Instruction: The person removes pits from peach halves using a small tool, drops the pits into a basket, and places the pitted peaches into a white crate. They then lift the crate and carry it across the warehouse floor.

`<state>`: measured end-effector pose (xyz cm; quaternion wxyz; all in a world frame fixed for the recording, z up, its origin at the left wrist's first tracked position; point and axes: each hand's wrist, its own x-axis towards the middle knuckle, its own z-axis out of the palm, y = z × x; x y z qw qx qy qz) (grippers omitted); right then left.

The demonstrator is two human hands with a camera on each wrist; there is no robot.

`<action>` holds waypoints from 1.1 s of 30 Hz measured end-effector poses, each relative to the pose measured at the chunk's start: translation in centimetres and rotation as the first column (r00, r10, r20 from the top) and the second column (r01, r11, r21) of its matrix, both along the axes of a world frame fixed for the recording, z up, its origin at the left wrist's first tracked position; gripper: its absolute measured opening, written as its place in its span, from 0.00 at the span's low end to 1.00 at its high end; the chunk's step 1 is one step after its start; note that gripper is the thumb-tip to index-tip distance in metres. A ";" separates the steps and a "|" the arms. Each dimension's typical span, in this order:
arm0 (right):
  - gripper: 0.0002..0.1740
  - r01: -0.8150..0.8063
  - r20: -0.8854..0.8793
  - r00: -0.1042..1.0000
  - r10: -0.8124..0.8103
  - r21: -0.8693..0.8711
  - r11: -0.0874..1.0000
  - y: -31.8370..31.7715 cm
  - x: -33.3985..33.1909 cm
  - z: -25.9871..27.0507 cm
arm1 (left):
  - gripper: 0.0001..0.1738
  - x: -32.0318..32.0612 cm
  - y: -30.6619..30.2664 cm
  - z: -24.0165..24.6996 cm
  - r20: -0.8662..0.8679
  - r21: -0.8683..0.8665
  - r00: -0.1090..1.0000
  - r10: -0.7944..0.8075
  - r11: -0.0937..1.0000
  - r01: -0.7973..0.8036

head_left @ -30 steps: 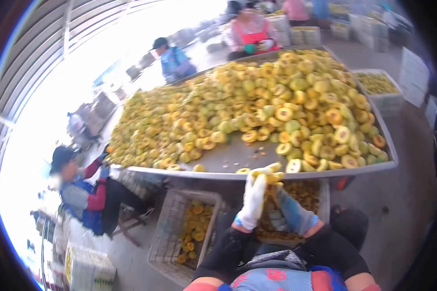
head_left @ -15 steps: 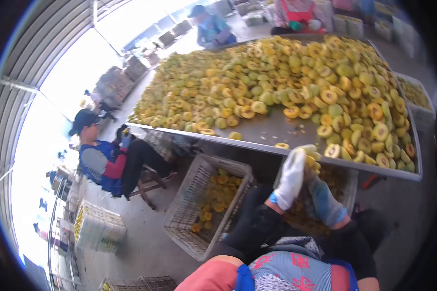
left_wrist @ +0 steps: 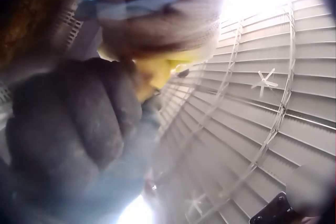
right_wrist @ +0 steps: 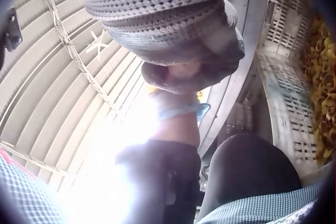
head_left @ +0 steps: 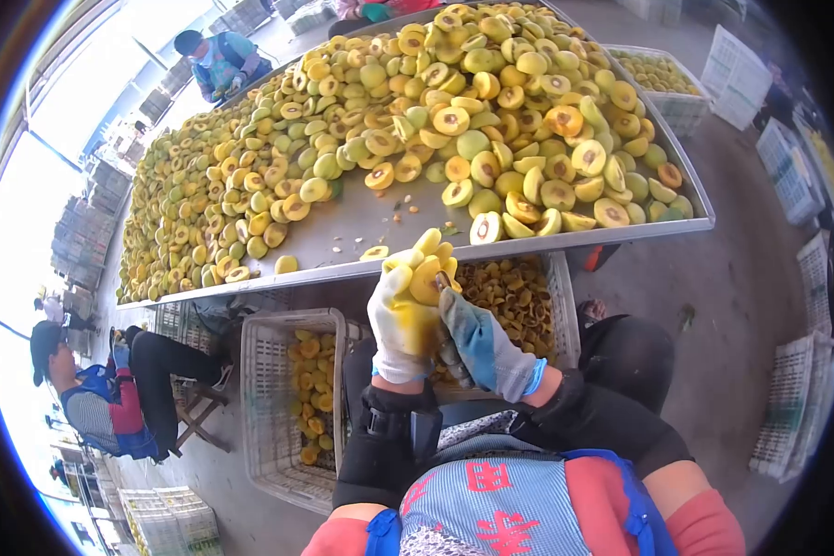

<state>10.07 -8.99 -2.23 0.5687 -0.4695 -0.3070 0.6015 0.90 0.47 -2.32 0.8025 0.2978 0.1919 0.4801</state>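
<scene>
In the head view the left hand [head_left: 403, 320], in a white glove stained yellow, holds a yellow fruit half [head_left: 425, 281] in its curled fingers. The right hand [head_left: 485, 347], in a blue-grey glove, is curled right beside it, with a small dark tool tip [head_left: 443, 280] at the fruit. The left wrist view shows the right hand's dark curled fingers [left_wrist: 79, 113] close up, beside a blurred yellow patch. In the right wrist view the right glove [right_wrist: 178, 35] is folded round something mostly hidden. Both hands are just off the front edge of the metal tray [head_left: 380, 269], heaped with halved fruit.
Below the hands stands a crate of cut pieces [head_left: 565, 296]; another crate [head_left: 269, 389] with fruit halves is to its left. A seated person [head_left: 102, 394] is at the left, another [head_left: 222, 65] behind the tray. Crates [head_left: 792, 403] are stacked at the right.
The head view has swung and tilted down, so the tray and hands appear larger. The hands remain together at the tray's front edge; the right hand's fingers now show at the fruit.
</scene>
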 end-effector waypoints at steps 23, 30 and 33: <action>0.36 -0.519 -0.814 0.496 0.302 0.000 0.855 -0.3 1.3 1.1 | 0.29 1.5 -0.9 -0.8 -0.022 0.271 0.994 0.107 0.958 -0.097; 0.36 -0.447 -0.611 0.739 0.285 -0.127 0.886 -0.5 2.5 1.2 | 0.33 1.0 -0.8 1.6 -0.251 0.148 0.966 -0.055 0.985 0.095; 0.37 -0.417 -0.248 0.886 0.391 -0.062 0.907 -0.6 2.9 1.2 | 0.29 1.0 -0.9 1.8 -0.461 0.259 0.886 0.046 0.962 0.085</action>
